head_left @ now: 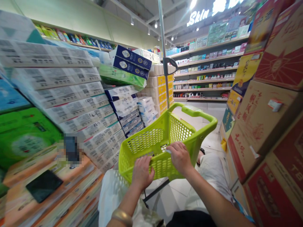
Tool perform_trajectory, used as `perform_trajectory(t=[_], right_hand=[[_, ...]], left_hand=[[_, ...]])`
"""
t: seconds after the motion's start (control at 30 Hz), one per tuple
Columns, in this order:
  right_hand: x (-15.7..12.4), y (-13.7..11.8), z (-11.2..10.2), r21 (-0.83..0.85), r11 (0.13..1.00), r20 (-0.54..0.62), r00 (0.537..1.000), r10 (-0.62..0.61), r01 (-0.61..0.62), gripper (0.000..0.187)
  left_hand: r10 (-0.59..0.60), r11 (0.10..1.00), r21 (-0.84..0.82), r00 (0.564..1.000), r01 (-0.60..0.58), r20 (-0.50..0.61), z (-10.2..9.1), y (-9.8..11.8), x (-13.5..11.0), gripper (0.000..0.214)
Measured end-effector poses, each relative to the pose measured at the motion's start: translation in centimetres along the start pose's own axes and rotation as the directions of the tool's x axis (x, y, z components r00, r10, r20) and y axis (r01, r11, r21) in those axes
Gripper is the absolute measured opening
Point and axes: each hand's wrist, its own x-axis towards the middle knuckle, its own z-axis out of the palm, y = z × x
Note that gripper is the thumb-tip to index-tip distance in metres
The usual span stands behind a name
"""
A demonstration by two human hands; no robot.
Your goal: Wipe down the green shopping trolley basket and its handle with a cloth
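Note:
A lime-green plastic shopping cart (142,140) with perforated walls stands right in front of me, its handle (200,113) at the far right. My left hand (142,171) is closed over the near rim, fingers on the inside and thumb on the outer wall. Farther right along the same rim, my right hand (179,157) is closed too. A small white bit shows at its fingertips; I cannot make out what it is. A tall metal pole (164,41) with a dark grey loop rises from the cart. What I see of the basket's inside holds no goods.
Stacked tissue packs (78,94) line the left. A black tablet-like device (44,186) lies on orange packs (78,176), near a blurred-out patch. Cardboard cartons (258,110) rise close on the right. Stocked shelves (205,72) stand at the back.

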Motion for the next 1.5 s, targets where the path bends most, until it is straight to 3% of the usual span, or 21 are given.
perform_trajectory(t=[0.17, 0.3, 0.4, 0.5, 0.6, 0.7, 0.83, 1.0, 1.1, 1.2, 1.3, 1.4, 1.5], right_hand=[[2.3, 5.9, -5.0, -0.157, 0.987, -0.062, 0.998, 0.008, -0.018, 0.026], [3.2, 8.0, -7.1, -0.216, 0.969, -0.157, 0.984, 0.087, -0.121, 0.026], [3.0, 7.3, -6.8, -0.201, 0.968, -0.186, 0.976, 0.116, -0.153, 0.027], [2.4, 5.0, -5.2, -0.149, 0.983, -0.125, 0.988, 0.088, -0.107, 0.028], [1.7, 2.5, -3.4, -0.084, 0.996, -0.032, 0.999, 0.030, -0.033, 0.030], [1.6, 1.8, -2.9, -0.033, 0.999, 0.019, 1.000, -0.010, 0.011, 0.032], [2.3, 5.2, -5.5, -0.076, 0.997, -0.039, 0.999, 0.013, -0.016, 0.029], [3.2, 10.6, -8.8, -0.155, 0.974, -0.293, 0.949, 0.116, -0.167, 0.027], [2.8, 9.6, -7.9, -0.144, 0.974, -0.327, 0.938, 0.120, -0.175, 0.028], [1.9, 6.2, -5.9, -0.096, 0.994, -0.165, 0.986, 0.026, -0.042, 0.030], [1.5, 4.5, -5.1, -0.054, 0.995, -0.006, 0.996, -0.088, 0.088, 0.030], [2.2, 6.6, -6.8, -0.085, 0.996, -0.048, 0.998, -0.045, 0.041, 0.028], [3.1, 9.9, -9.0, -0.143, 0.982, -0.225, 0.971, 0.087, -0.121, 0.028]], left_hand=[[0.038, 0.999, -0.012, 0.999, -0.039, -0.038, -0.1, -2.7, 0.7, 0.032], [0.043, 0.999, 0.003, 0.999, -0.043, -0.007, -0.2, -3.3, 0.8, 0.030], [-0.014, 0.999, 0.048, 0.998, 0.017, -0.053, -0.2, -1.7, 1.2, 0.036], [-0.031, 0.999, 0.019, 0.992, 0.034, -0.126, 0.0, 1.5, 2.5, 0.056], [0.056, 0.992, -0.108, 0.996, -0.063, -0.069, 0.3, 5.2, 4.5, 0.066], [0.074, 0.977, -0.204, 0.996, -0.064, 0.042, 1.0, 7.4, 5.9, 0.068], [0.065, 0.962, -0.270, 0.993, -0.037, 0.095, 1.9, 7.4, 6.0, 0.067], [0.065, 0.944, -0.329, 0.992, -0.028, 0.105, 2.2, 7.0, 5.7, 0.066], [0.064, 0.939, -0.343, 0.992, -0.023, 0.108, 2.0, 7.1, 5.7, 0.068], [0.069, 0.937, -0.349, 0.990, -0.022, 0.122, 1.8, 6.9, 5.8, 0.067], [0.086, 0.931, -0.364, 0.988, -0.033, 0.131, 1.7, 6.4, 5.8, 0.068], [0.111, 0.924, -0.377, 0.987, -0.059, 0.118, 1.9, 6.1, 5.9, 0.068], [0.115, 0.923, -0.379, 0.987, -0.065, 0.110, 2.0, 6.2, 6.0, 0.069]])
